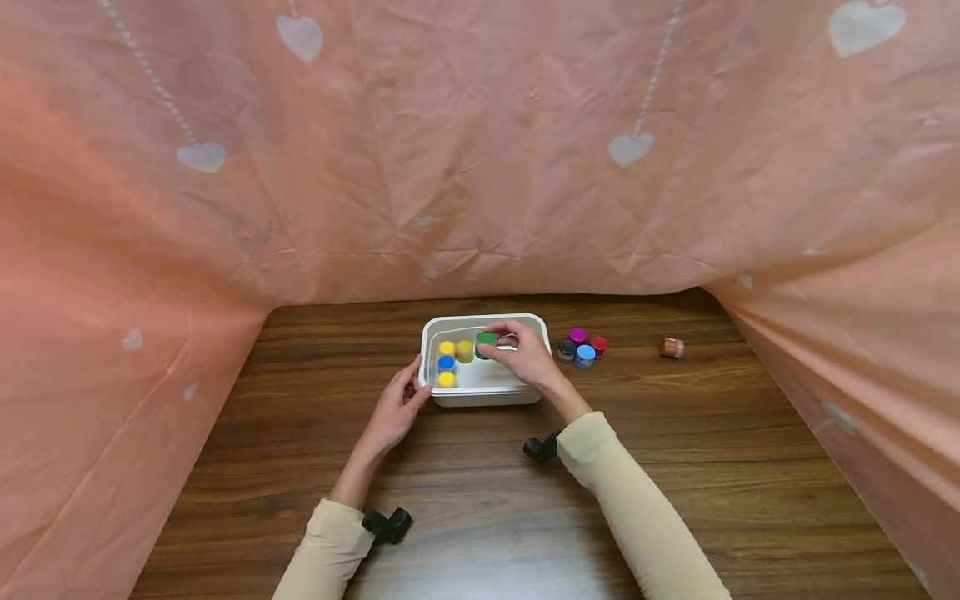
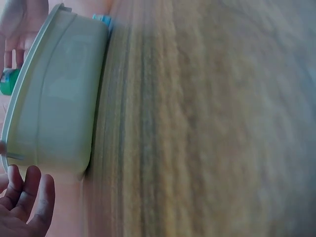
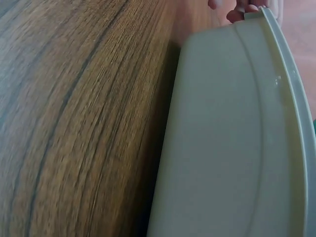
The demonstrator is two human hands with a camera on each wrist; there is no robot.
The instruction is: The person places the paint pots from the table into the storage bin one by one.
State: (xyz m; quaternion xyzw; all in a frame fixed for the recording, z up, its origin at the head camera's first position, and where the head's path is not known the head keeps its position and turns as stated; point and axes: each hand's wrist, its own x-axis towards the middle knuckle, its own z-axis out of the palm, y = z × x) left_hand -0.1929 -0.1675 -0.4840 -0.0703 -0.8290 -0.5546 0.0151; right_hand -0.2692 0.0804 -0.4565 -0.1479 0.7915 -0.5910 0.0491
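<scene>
My right hand (image 1: 521,354) pinches a small paint pot with a green lid (image 1: 487,338) between thumb and fingers, over the white plastic tub (image 1: 487,391). In the left wrist view the green pot (image 2: 9,82) shows beside the tub's rim. At the tub's left front corner, my left hand (image 1: 396,408) holds the rim, its fingers (image 2: 45,197) bent against the end wall. Inside the tub, toward the left, stand several pots: yellow-lidded ones (image 1: 447,347) and a blue-lidded one (image 1: 447,363).
Right of the tub, pots with magenta (image 1: 577,335), red (image 1: 598,343), black (image 1: 566,350) and light blue (image 1: 585,357) lids stand close together. A brownish pot (image 1: 672,347) lies on its side farther right. Pink cloth (image 1: 480,208) hangs behind and beside the wooden table (image 1: 465,483).
</scene>
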